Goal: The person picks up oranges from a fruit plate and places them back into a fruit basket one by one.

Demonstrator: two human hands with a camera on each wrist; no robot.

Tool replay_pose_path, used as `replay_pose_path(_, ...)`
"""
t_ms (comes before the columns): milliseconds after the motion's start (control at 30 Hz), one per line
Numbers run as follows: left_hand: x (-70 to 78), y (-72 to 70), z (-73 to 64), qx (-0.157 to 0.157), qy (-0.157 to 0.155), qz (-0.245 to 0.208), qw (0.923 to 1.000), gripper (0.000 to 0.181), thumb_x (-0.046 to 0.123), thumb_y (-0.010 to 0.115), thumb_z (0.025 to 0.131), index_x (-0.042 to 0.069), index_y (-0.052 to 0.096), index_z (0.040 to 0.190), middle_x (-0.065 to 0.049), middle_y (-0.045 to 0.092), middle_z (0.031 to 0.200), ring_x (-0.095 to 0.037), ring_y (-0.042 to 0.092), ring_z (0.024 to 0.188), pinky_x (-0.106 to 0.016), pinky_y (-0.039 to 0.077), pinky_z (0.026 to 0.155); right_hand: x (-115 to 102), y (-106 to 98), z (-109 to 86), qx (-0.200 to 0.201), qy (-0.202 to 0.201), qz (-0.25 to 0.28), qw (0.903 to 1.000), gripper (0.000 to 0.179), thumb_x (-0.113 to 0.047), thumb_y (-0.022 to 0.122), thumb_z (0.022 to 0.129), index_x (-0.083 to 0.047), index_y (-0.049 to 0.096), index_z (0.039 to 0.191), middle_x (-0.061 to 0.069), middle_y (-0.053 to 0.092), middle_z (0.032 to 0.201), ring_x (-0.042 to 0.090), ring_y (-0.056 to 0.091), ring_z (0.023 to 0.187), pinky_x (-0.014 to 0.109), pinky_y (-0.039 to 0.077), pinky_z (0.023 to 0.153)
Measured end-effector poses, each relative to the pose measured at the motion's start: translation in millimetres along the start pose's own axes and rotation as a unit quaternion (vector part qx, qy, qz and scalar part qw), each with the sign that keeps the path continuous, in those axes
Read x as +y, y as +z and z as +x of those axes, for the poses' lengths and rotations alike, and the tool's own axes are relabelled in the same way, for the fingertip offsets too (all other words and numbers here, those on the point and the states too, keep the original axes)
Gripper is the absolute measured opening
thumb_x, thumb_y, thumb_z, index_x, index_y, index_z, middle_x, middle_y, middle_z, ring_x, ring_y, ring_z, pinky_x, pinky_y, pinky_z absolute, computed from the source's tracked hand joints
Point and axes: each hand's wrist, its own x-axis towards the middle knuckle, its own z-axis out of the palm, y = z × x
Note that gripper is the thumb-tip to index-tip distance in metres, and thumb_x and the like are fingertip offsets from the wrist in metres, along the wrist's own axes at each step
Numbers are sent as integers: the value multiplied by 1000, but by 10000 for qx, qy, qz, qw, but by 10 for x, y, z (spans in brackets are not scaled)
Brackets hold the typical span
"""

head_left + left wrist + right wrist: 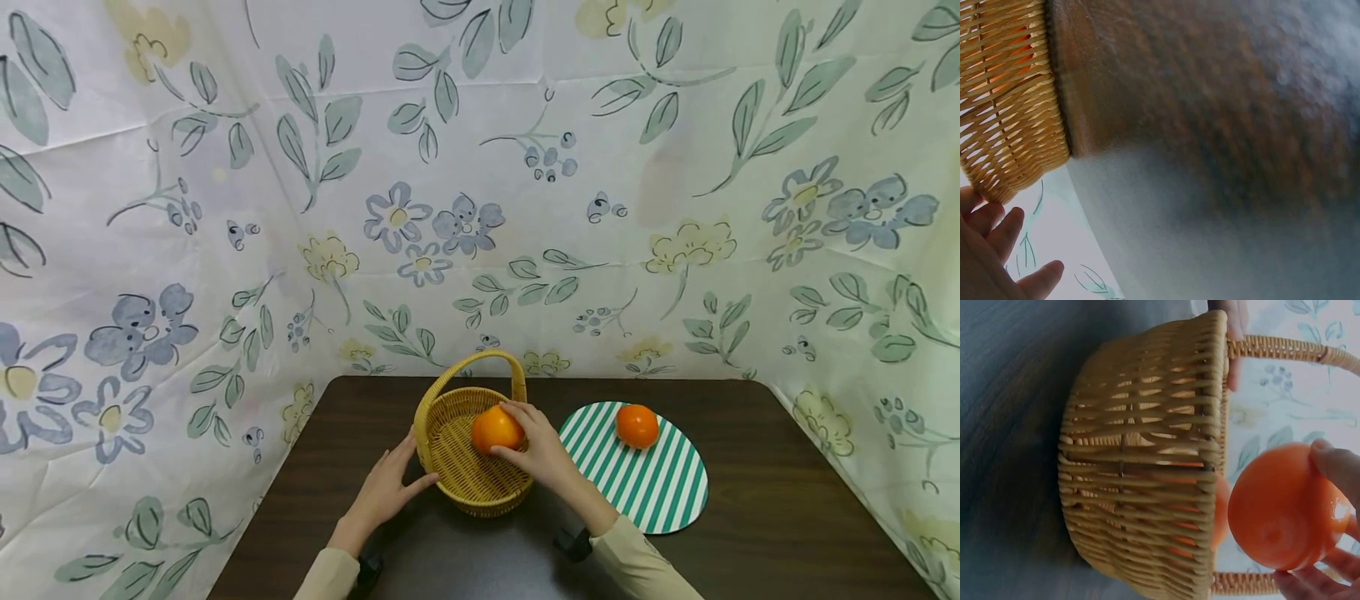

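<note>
Orange fruit (495,429), glossy, one piece, held over the mouth of the basket (453,433).

Head view. Basket: yellow-brown wicker, round, with a tall arched handle (480,357), standing upright on a dark brown surface (750,467). Right hand (543,442): at the right side of the basket's mouth, thumb and fingers closed about the orange fruit. Left hand (386,492): at the left side of the basket, fingers extended and touching it, thumb spread wide towards the basket's front. Striped mat (667,492): oval, green and white, lying to the right of the basket. Second fruit (637,426): orange, resting on the mat, well apart from the basket. Patterned cloth (480,167): white with leaves and flowers, hanging behind the basket. Sleeves (333,575): pale, on both arms, in front of the basket.

Left wrist view. Basket weave with orange colour showing through; left hand's fingertips at the rim, one digit apart from the basket. Surface beside the basket: blurred.

Right wrist view. Orange fruit gripped between thumb and fingers, just above the basket's rim. Third fruit (1219,512): orange, inside the basket, partly seen through the weave; whether it touches the held piece cannot be told.
</note>
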Motion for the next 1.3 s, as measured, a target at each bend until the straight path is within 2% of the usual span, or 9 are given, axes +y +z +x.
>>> replay_pose_path(300, -3, 10, 3, 26, -20, -23, 10000, 85, 56, 60, 82, 26, 17, 149, 2, 19, 153, -22, 29, 138, -55, 17, 112, 0, 105, -7, -79, -67, 11, 9999, 67, -32, 77, 75, -13, 51, 133, 11, 49, 132, 28, 48, 119, 46, 48, 92)
replay_pose_path(533, 3, 8, 0, 14, -59, -44, 10000, 86, 57, 59, 82, 28, 16, 149, 3, 19, 153, -23, 29, 138, -55, 17, 112, -46, 148, -8, -111, -82, -10, 9999, 65, -35, 76, 75, -15, 51, 133, 8, 50, 131, 25, 50, 117, 43, 48, 93)
replay_pose_path(767, 13, 1, -3, -7, -64, -79, 9999, 85, 57, 59, 82, 26, 17, 149, 2, 19, 153, -23, 29, 138, -55, 17, 112, -86, 180, -14, -129, -179, 35, 9998, 65, -34, 76, 76, -13, 52, 132, 8, 51, 130, 27, 50, 116, 45, 47, 94)
replay_pose_path(1067, 20, 2, -13, -16, -56, -139, 9999, 85, 56, 59, 83, 25, 16, 150, 0, 19, 153, -25, 28, 138, -55, 17, 112, -53, 294, -40, -208, -350, 36, 9992, 66, -32, 77, 75, -10, 51, 132, 9, 51, 131, 24, 50, 117, 43, 48, 93)
replay_pose_path(1300, 25, -1, -16, 18, -29, -154, 9999, 85, 55, 60, 83, 25, 16, 150, 0, 20, 153, -27, 29, 137, -56, 17, 111, -50, 348, -53, -234, -411, -54, 9989, 66, -36, 76, 75, -13, 51, 132, 4, 51, 128, 23, 51, 115, 41, 50, 90)
